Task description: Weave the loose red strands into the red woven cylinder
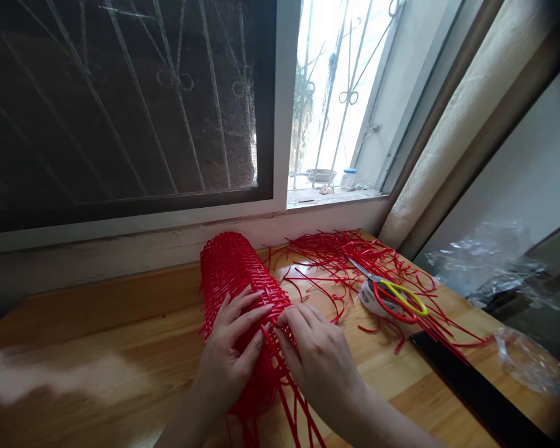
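A red woven basket point(233, 267), shaped like a tube, lies on its side on the wooden table. Long loose strips point(289, 398) trail from its near end. My left hand point(236, 336) curves over the basket's upper side and holds it, its thumb against the weave near a strip. Close beside it, my right hand point(315, 342) has thumb and fingers pinched on a red plastic strip point(271, 333) at the weave. The fingertips partly cover the exact spot where the strip passes.
A heap of loose red strips point(326, 246) spreads toward the back right. Scissors point(392, 292) with red and yellow handles rest on a roll of tape point(376, 298). A long black bar point(476, 386) and clear plastic wrap point(532, 358) lie to the right. The window wall point(168, 242) bounds the table behind.
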{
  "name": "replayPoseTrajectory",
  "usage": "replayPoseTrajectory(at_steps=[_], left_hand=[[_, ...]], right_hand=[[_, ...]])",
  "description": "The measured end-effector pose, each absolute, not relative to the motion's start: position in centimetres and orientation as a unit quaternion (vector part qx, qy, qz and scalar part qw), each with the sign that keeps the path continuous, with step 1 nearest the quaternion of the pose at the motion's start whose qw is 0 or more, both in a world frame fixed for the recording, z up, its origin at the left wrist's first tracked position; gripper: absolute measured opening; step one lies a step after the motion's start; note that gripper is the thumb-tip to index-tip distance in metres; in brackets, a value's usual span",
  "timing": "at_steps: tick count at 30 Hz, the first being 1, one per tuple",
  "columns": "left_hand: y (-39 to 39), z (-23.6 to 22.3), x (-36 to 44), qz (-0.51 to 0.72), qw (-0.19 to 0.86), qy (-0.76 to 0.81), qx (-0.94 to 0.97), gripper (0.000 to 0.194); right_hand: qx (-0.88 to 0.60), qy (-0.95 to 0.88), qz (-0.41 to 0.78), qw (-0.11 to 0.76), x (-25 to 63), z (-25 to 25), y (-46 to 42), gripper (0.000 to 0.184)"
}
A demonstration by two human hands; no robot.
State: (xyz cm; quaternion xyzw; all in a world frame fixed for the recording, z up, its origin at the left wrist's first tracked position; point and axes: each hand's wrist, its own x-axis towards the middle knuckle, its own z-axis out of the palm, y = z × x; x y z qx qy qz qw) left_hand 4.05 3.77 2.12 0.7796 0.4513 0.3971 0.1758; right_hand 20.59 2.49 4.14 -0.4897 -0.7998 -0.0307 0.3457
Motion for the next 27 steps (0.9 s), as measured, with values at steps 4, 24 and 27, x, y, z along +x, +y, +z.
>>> replayPoseTrajectory(at_steps=[4, 24, 27], left_hand=[[3.8, 1.9, 4.0, 0.409, 0.172, 0.457, 0.771, 0.032], [3.8, 2.1, 4.2, 0.414, 0.154, 0.455, 0.773, 0.031], [3.8, 2.0, 4.2, 0.417, 0.151, 0.453, 0.774, 0.032]], right_hand=[[-0.482, -0.798, -0.005, 0.362, 20.3, 3.9, 2.5, 0.014], [-0.464, -0.736, 0.277, 0.408, 21.7, 5.4, 3.2, 0.007], [-0.433, -0.764, 0.322, 0.355, 22.4, 6.1, 3.1, 0.010]])
